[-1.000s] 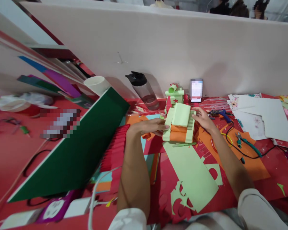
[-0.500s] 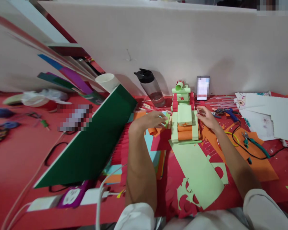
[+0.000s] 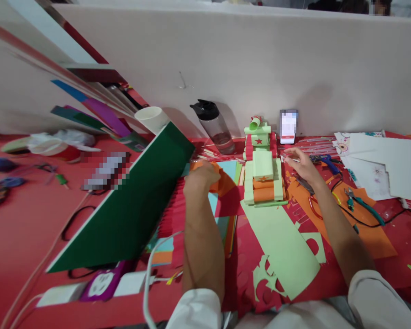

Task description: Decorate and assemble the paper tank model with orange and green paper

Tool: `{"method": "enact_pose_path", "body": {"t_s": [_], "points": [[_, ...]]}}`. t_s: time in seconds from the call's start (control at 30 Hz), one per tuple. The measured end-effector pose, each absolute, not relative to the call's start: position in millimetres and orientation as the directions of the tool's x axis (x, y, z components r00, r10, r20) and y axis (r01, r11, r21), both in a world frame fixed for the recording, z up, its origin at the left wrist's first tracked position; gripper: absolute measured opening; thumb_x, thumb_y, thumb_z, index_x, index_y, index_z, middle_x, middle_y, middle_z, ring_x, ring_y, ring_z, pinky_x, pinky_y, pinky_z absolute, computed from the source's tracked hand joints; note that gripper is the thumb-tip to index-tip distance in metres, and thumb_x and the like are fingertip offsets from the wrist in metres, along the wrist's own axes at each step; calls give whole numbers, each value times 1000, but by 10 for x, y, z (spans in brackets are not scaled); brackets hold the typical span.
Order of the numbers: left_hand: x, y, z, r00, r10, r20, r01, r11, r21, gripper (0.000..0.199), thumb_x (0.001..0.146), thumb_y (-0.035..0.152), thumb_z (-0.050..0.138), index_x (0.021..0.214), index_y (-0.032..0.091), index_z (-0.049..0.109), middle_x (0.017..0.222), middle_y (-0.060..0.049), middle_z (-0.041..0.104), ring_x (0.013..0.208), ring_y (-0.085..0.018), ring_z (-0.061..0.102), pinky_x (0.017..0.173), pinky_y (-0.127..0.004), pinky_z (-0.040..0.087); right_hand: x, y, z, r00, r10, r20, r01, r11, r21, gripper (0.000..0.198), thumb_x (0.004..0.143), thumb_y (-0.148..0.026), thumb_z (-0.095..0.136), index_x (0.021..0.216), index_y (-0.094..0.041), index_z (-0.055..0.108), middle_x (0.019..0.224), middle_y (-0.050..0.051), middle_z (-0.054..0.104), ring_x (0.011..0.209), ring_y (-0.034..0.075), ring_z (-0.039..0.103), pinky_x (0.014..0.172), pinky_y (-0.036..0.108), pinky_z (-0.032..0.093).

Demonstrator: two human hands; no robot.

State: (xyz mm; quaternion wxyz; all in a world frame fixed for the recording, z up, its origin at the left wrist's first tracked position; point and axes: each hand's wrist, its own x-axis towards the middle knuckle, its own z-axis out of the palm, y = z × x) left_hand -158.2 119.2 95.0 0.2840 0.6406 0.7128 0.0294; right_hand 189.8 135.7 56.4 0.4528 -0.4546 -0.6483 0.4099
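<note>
My left hand point(image 3: 201, 177) is curled over a curved piece of orange paper point(image 3: 225, 183) on the paper stack, its fingertips mostly hidden by the back of the hand. Close to my right hand point(image 3: 302, 165), whose fingers are loosely spread with nothing between them, lies a dark-handled tool point(image 3: 304, 183). Between the hands stands a pale green paper tank model point(image 3: 263, 165) with orange rolls at its near end, red parts and star shapes. Neither hand touches it. A pale green sheet point(image 3: 281, 246) extends from its near end toward me.
A tilted green board point(image 3: 130, 201) stands left of my forearm. Behind are a water bottle point(image 3: 216, 130), a white cup point(image 3: 152, 119) and a propped phone point(image 3: 288, 127). Pliers point(image 3: 365, 208) and a black cable lie on orange paper at right; white sheets point(image 3: 406, 169) lie beyond.
My left hand has moved left, away from the tank model, and its fingers have curled over the orange paper. My right hand has shifted slightly right, off the model's side.
</note>
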Motion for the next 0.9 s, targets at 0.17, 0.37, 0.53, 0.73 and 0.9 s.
{"method": "enact_pose_path", "body": {"t_s": [0.17, 0.37, 0.53, 0.73, 0.9], "points": [[-1381, 1119, 1227, -50, 968, -247, 930, 136, 342, 46, 91, 49, 57, 126, 19, 60, 109, -15, 70, 102, -36, 68, 83, -41, 52, 1894, 1284, 714, -212, 959, 188, 138, 220, -966, 27, 88, -41, 71, 109, -25, 65, 110, 6, 73, 107, 24, 68, 104, 45, 54], [-900, 1097, 1299, 455, 890, 33, 738, -397, 546, 56, 96, 52, 54, 142, 20, 61, 126, -12, 63, 103, -27, 63, 90, -37, 52, 1773, 1175, 814, -365, 926, 95, 70, 129, -989, 41, 88, -41, 74, 124, -27, 62, 114, 6, 71, 95, 22, 70, 83, 39, 60], [-753, 1124, 1255, 504, 864, -18, 715, -405, 570, 55, 95, 52, 58, 141, 22, 63, 124, -11, 61, 101, -26, 62, 91, -38, 52, 1684, 1186, 727, -404, 906, 121, 119, 184, -976, 41, 85, -41, 77, 120, -25, 65, 118, 6, 68, 83, 18, 67, 81, 38, 59], [-749, 1130, 1250, 549, 834, -63, 702, -419, 576, 61, 94, 62, 55, 138, 22, 66, 121, -12, 61, 107, -30, 62, 97, -41, 51, 1623, 1200, 640, -361, 924, 124, 105, 172, -979, 33, 84, -43, 77, 109, -23, 69, 109, 6, 70, 89, 20, 69, 86, 39, 59], [-792, 1115, 1268, 510, 855, -92, 740, -381, 555, 61, 97, 64, 50, 138, 22, 67, 122, -13, 66, 109, -30, 64, 100, -41, 51, 1631, 1206, 637, -351, 922, 161, 128, 218, -968, 30, 83, -40, 78, 107, -23, 70, 107, 5, 74, 100, 22, 70, 95, 40, 56]]}}
